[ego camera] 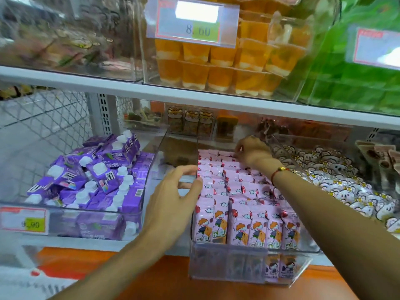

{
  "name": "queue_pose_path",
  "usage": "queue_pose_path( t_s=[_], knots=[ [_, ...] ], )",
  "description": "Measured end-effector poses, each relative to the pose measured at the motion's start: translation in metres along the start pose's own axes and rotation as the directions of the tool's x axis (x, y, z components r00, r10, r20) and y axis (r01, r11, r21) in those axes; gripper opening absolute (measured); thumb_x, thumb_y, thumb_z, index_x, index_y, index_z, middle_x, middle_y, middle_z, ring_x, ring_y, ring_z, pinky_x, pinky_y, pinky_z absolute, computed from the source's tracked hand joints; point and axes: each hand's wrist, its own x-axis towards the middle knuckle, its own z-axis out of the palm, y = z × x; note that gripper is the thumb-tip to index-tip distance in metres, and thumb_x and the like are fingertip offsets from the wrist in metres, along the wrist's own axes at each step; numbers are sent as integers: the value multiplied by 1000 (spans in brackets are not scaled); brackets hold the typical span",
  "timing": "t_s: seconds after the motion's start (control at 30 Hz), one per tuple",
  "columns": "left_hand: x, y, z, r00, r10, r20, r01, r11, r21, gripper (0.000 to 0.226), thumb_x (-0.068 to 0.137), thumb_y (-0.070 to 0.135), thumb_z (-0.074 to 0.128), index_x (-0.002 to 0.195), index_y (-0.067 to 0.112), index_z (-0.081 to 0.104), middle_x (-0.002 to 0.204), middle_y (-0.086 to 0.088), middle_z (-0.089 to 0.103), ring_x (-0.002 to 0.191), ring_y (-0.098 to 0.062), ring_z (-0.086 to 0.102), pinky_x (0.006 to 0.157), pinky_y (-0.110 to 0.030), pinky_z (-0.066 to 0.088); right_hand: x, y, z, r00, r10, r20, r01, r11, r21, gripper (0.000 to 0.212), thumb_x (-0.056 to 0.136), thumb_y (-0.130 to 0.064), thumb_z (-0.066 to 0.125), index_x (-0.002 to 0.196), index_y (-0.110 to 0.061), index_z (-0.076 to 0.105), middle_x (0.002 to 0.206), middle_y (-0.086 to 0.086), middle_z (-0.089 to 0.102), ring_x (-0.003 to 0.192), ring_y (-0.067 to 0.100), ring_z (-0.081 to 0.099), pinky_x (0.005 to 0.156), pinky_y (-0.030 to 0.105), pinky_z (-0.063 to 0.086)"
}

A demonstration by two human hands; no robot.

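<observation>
As fingers (184, 170) grip bin wall (197, 154), packets (236, 191) crammed

One wide-angle camera, worn on the head, faces forward and down at close range. The left hand (175, 195) gripping the clear bin (227, 271) wall sits at frame centre; the right hand (253, 153) lies just up-right of that grip, the shelf edge (151, 92) above it.
</observation>
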Motion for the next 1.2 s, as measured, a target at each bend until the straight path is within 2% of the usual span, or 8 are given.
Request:
queue_pose_path(
  t_s=[0.23, 0.33, 0.47, 0.53, 0.7, 0.83, 0.93, 1.2],
  knots=[
    [1, 1, 0, 1000, 1, -2, -1, 1000, -21, 18, 90, 35, 57, 106, 42, 59, 108, 20, 63, 98, 1, 60, 87, -42, 53, 1, 5, 0, 986, 39, -161, -5, 978, 208, 10, 95, -17, 52, 100, -10, 57, 110, 10, 60, 97, 26, 57, 84, 36, 49],
    [2, 2, 0, 1000, -7, 3, 7, 1000, -19, 19, 90, 34, 56, 106, 42, 58, 104, 20, 63, 95, 3, 59, 87, -41, 53, -4, 4, -10, 955, 152, -256, 11, 842, 540, 10, 96, -11, 48, 103, -7, 54, 106, 14, 61, 93, 25, 58, 83, 35, 51],
    [3, 3, -3, 1000, -27, 4, 27, 1000, -5, 22, 89, 33, 58, 108, 43, 56, 101, 18, 63, 93, 2, 59, 88, -35, 49, -41, -3, -24, 900, 221, -376, 166, 625, 762, 7, 97, -14, 52, 100, -8, 50, 82, 1, 59, 65, 10, 56, 51, 11, 43],
    [2, 6, -3, 999, 31, -22, -30, 999, 31, 28, 89, 28, 61, 113, 40, 53, 109, 17, 60, 102, -4, 57, 88, -31, 45, -65, -4, -31, 859, 291, -421, 213, 545, 811, 4, 97, -14, 53, 98, -10, 52, 81, -5, 58, 71, 4, 57, 60, 8, 46],
    [-6, 22, 1, 944, 328, -28, -321, 935, 151, 41, 88, 40, 58, 126, 33, 48, 123, 18, 48, 119, -5, 46, 96, -27, 39, -128, 1, -45, 872, 338, -353, 264, 282, 922, 8, 97, -15, 54, 89, -17, 52, 80, 9, 59, 71, 20, 56, 68, 34, 49],
    [-16, 35, 10, 884, 459, 93, -468, 859, 208, 45, 81, 62, 53, 120, 39, 50, 120, 28, 47, 115, 6, 41, 92, -6, 29, -162, 4, -46, 930, 310, -196, 168, 115, 979, 9, 95, -22, 58, 91, -13, 55, 69, 5, 53, 59, 12, 54, 58, 25, 48],
    [-23, 44, 18, 798, 585, 148, -596, 728, 338, 47, 80, 62, 53, 114, 29, 58, 115, 19, 56, 109, -3, 47, 87, -12, 34, -173, 2, -44, 956, 281, -90, 89, 17, 996, 9, 94, -18, 58, 93, -10, 56, 65, -4, 61, 54, 3, 59, 55, 16, 50],
    [-23, 41, 23, 827, 552, 108, -548, 750, 369, 33, 79, 43, 73, 108, 38, 58, 104, 23, 61, 89, -1, 57, 63, -24, 50, -178, 3, -50, 965, 254, 68, -32, -141, 990, 7, 93, -19, 60, 93, -12, 61, 69, -6, 66, 64, 7, 60, 69, 17, 54]
  ],
)
